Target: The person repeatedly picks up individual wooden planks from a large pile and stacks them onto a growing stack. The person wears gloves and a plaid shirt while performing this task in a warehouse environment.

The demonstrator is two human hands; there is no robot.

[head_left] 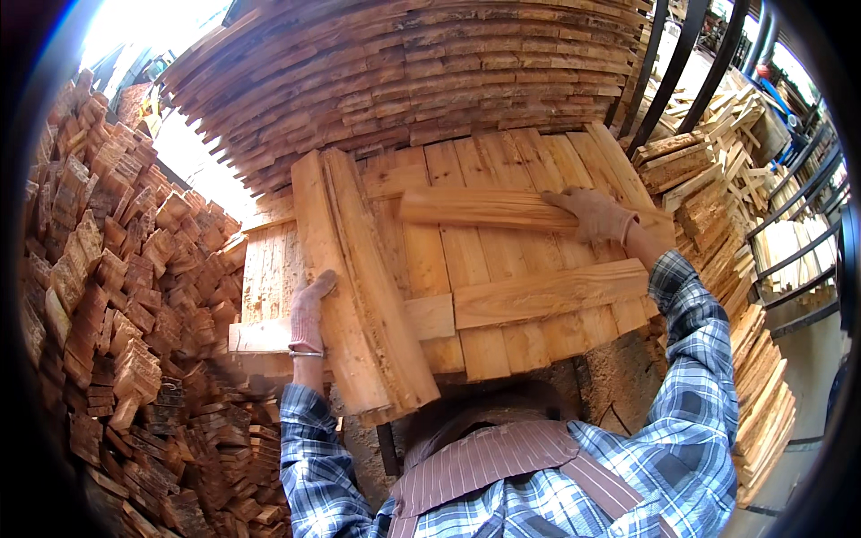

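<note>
My left hand, in a pale pinkish work glove, grips the left edge of a pair of long wooden boards. These lie side by side, slanting across a panel of wooden planks. My right hand, gloved too, is closed over the right end of a shorter wooden board, which lies crosswise near the panel's far side. Along the panel's near side runs a cross slat. The undersides of both grips are hidden.
A tall stack of planks rises behind the panel. Heaped wood pieces fill the left side. Dark metal bars stand at the far right, with more stacked boards along the right.
</note>
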